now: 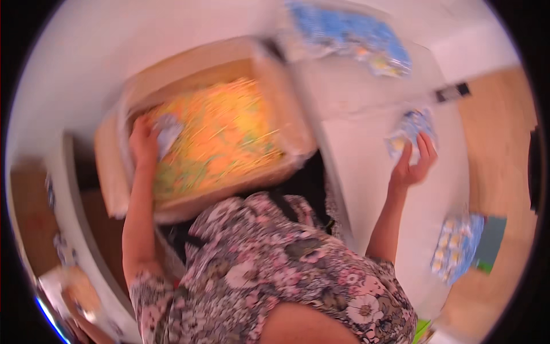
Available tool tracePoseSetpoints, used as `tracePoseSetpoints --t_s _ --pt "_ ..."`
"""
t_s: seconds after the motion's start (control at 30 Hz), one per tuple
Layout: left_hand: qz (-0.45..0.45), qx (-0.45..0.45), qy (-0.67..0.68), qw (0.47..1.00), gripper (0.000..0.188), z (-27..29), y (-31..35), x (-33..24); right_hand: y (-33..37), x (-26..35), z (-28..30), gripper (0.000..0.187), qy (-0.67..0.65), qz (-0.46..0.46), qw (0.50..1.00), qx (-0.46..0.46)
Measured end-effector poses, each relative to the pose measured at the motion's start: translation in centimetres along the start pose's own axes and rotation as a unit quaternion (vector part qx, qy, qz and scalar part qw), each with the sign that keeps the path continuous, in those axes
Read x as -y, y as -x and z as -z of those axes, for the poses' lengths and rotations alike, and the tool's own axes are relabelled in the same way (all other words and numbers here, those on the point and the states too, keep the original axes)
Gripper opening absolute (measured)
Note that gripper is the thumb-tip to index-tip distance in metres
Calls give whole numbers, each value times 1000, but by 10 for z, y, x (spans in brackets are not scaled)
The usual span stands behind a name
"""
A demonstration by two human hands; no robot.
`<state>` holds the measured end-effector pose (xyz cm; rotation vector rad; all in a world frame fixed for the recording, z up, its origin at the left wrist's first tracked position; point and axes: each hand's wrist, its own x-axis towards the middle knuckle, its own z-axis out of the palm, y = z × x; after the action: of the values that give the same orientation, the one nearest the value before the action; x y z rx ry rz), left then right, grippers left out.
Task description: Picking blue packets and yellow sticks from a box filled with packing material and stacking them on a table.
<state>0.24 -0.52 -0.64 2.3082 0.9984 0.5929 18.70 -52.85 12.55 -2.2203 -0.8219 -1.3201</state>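
Note:
On the left, a cardboard box (278, 97) holds many small yellow, orange and green pieces (223, 132), blurred by motion. My left hand (144, 140) is inside the box near its left wall, fingers closed on a small whitish clear plastic packet (168, 133). On the white table to the right lies a clear packet with blue and pale yellow parts (417, 123). My right hand (413, 166) is at this packet's near edge, thumb and fingers apart. Whether the fingertips touch it is too blurred to tell.
More blue-and-clear packets (349, 34) lie in a pile at the far right of the white table (366, 172). Another group of packets (455, 246) is at the near right, beside a dark green flat piece (491, 243). A curved pale edge (86, 218) runs along the left.

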Motion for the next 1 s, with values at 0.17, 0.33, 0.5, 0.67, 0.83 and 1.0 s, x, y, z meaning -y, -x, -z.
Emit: tracePoseSetpoints --t_s 0.17,0.33,0.5,0.67,0.83,1.0 --pt "-48 -32 50 997 16 -7 -6 11 -24 147 -52 15 -305 79 910 269" --pt "-49 -72 91 992 14 3 -5 10 -10 207 -182 14 -337 132 791 493" --pt "-35 -77 154 984 13 5 -13 2 10 252 -228 16 -318 252 747 526" --pt "-26 -67 215 974 13 3 -14 -1 22 305 -228 22 -225 309 710 591" --pt "-69 -84 238 965 12 -1 -15 0 23 328 -220 29 -157 281 740 591" --pt "-50 -86 230 968 15 4 -14 -2 23 331 -198 30 -211 330 695 603"
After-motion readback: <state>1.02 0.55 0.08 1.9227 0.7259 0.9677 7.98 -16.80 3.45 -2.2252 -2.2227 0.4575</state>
